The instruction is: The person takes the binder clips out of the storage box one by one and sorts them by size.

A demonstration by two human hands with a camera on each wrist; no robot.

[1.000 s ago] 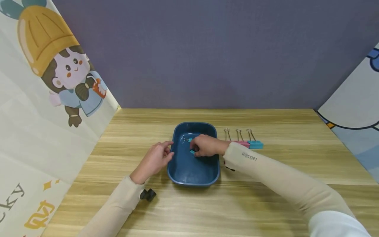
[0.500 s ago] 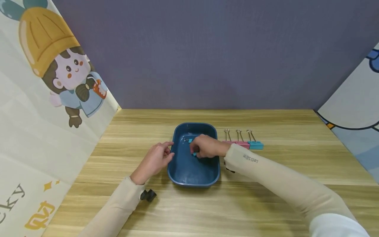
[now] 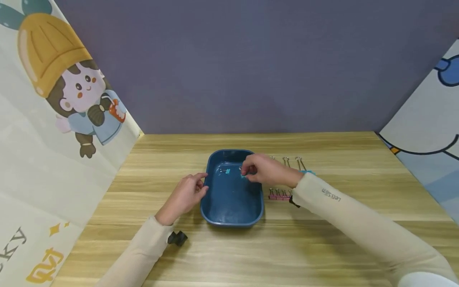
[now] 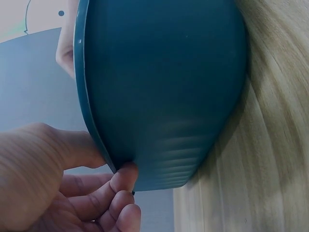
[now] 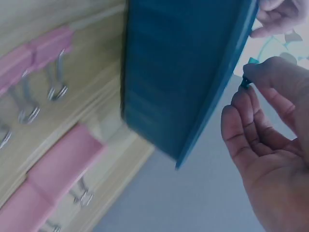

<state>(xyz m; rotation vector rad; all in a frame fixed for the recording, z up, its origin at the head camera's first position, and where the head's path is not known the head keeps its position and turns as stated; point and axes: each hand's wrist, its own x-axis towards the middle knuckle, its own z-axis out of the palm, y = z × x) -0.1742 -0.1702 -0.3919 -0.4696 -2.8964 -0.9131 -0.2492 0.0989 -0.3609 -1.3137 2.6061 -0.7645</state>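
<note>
My right hand [image 3: 269, 169] pinches a small teal binder clip [image 5: 252, 62] between thumb and index finger, above the right side of the blue plastic bin [image 3: 233, 211]. Those fingers partly hide the clip in the head view. On the bin's floor, left of that hand, lies another small teal binder clip [image 3: 227, 171] with wire handles. My left hand [image 3: 184, 195] is at the bin's left edge; in the left wrist view its thumb and fingers pinch the rim [image 4: 81, 72] from both sides.
Right of the bin stands a row of small pink binder clips [image 3: 279, 197], partly behind the right wrist. Farther back are larger clips, including a teal binder clip [image 3: 308, 172] and pink binder clips [image 5: 67, 162]. A grey-purple partition [image 3: 229, 67] closes off the table's back edge.
My right hand has lifted from the bin floor and moved right with the small teal clip. The left hand keeps its place at the rim. The head view has shifted slightly.
</note>
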